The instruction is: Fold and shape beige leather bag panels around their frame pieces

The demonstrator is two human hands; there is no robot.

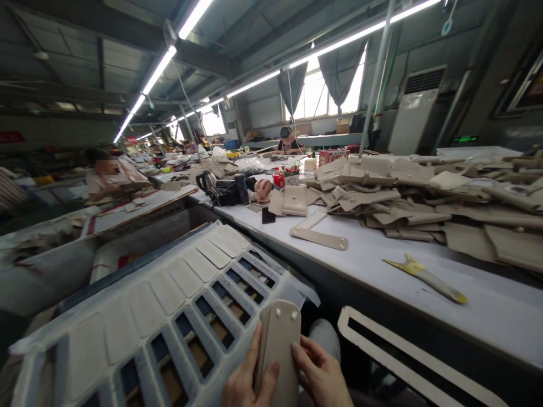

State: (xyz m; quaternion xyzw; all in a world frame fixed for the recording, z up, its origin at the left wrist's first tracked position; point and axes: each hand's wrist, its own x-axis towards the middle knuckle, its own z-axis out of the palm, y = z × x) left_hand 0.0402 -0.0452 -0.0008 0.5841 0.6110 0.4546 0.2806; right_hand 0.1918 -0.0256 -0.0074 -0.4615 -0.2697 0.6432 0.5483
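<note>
Both of my hands hold one beige leather piece (280, 345) with rounded corners and small studs, folded upright at the bottom of the view. My left hand (246, 381) wraps around its left side with the thumb across the front. My right hand (320, 376) grips its right edge with curled fingers. Just to the left lies a white slotted rack (139, 322) with several beige flat pieces laid in rows along it.
A long white table (424, 271) runs on the right, carrying a big heap of beige leather parts (424, 192), a strap piece (319, 236) and a yellow-tipped tool (428, 277). A kettle, fan and bottle stand further back. Other people sit at distant tables.
</note>
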